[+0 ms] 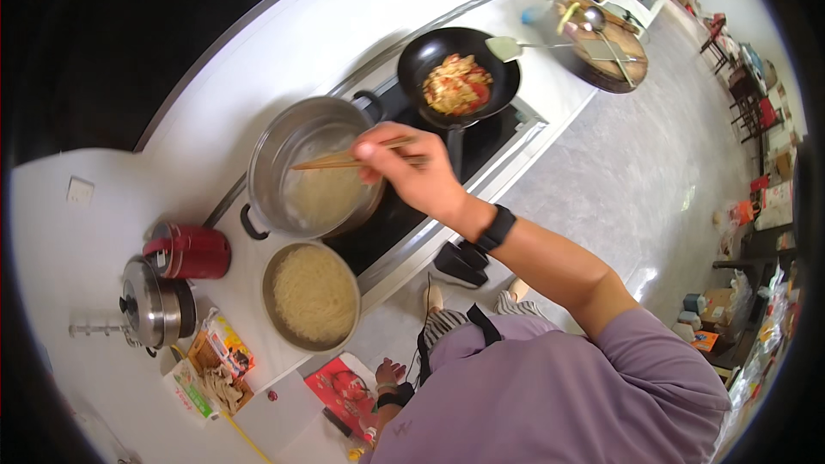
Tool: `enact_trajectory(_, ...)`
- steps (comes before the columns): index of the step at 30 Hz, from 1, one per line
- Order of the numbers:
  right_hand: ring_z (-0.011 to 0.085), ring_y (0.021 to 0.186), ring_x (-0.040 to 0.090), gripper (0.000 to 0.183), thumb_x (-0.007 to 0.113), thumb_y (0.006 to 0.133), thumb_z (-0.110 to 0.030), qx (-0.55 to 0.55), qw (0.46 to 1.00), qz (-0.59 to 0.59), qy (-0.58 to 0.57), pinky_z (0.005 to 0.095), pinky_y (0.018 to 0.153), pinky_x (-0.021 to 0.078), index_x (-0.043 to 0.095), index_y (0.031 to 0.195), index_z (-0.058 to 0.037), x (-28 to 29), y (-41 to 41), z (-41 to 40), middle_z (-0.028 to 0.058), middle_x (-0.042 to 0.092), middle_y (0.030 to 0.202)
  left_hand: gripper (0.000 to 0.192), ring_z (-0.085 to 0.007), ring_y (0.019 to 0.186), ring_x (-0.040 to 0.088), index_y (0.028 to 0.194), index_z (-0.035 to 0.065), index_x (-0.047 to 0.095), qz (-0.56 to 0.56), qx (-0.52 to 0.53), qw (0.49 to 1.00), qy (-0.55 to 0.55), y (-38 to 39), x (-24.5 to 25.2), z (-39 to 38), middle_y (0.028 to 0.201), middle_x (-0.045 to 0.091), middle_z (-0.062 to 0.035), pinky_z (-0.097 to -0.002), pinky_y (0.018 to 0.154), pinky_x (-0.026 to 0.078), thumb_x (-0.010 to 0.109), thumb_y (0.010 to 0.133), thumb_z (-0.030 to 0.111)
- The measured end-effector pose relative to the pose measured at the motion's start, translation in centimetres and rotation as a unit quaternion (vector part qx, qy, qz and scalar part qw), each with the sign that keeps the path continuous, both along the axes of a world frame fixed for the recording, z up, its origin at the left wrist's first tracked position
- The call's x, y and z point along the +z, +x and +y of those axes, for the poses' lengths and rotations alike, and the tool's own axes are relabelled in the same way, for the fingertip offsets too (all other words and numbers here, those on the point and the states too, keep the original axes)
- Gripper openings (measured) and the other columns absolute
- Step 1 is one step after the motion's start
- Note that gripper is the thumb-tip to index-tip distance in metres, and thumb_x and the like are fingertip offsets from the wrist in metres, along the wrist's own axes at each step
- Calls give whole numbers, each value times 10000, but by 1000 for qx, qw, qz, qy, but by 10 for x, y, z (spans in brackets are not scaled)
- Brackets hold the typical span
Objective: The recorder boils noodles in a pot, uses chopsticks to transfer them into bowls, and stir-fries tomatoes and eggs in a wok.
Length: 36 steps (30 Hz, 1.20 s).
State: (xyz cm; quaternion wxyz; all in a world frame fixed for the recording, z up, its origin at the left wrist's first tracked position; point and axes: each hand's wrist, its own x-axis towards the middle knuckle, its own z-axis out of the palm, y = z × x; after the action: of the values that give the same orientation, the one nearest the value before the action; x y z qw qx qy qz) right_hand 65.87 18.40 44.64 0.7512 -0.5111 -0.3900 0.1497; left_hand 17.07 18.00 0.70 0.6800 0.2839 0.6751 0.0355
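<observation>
My right hand (416, 171) grips a pair of wooden chopsticks (325, 160), their tips over the large two-handled steel pot (269, 167). Pale liquid (325, 196) lies in the pot; I cannot tell whether noodles are in it. Just in front, a round metal bowl (267, 299) holds a heap of pale noodles (316, 293). Beyond my right hand, a black wok (422, 45) contains what looks like scrambled egg with tomato (457, 85). My left hand (390, 372) hangs low by my side, fingers apart, with nothing in it.
A pale-headed spatula (504, 49) rests across the wok's rim. A round wooden chopping board (628, 77) bears a cleaver (602, 49) and ladle (594, 18). Left of the pot stand a red kettle (200, 251), a lidded steel pot (151, 309) and a wicker basket (242, 393).
</observation>
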Motion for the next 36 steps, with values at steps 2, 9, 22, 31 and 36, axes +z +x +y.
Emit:
enact_trajectory(2, 170, 677, 635, 197, 551, 941, -194, -2, 982, 166, 86, 267, 582, 525, 602, 937, -4, 23, 26, -69, 138, 651, 839, 458, -358, 756, 650, 1156, -54, 426, -3, 0, 1000, 3, 30, -4, -12, 1020, 573, -242, -377, 596, 583, 467, 944, 350)
enact_trajectory(9, 111, 495, 545, 317, 448, 980, -343, -84, 918, 290, 255, 217, 435, 457, 549, 915, -50, 51, 140, -373, 132, 640, 802, 465, -370, 774, 652, 1172, -68, 415, 24, -195, 980, -5, 173, 8, -85, 1006, 575, -239, -414, 637, 582, 448, 955, 342)
enact_trajectory(22, 113, 380, 467, 395, 299, 1011, -389, -47, 898, 174, 402, 191, 362, 437, 482, 883, -62, 97, 213, -682, 144, 516, 696, 405, -357, 749, 662, 1096, -24, 467, 21, -455, 890, 36, 533, 27, -176, 909, 594, -203, -415, 606, 570, 503, 926, 341)
enact_trajectory(31, 130, 443, 498, 407, 319, 1006, -390, 1, 886, 241, 396, 222, 405, 466, 496, 897, -40, 111, 379, -789, 166, 539, 762, 330, -275, 656, 639, 983, -14, 521, -33, -542, 838, 55, 799, 7, -322, 792, 603, -135, -374, 557, 549, 526, 927, 311)
enact_trajectory(36, 133, 425, 485, 407, 340, 1000, -403, -64, 891, 203, 401, 235, 406, 455, 522, 871, -62, 82, 467, -876, 135, 530, 728, 370, -281, 733, 663, 1056, 11, 500, -67, -610, 788, 39, 952, 33, -444, 918, 627, -138, -381, 604, 556, 570, 912, 345)
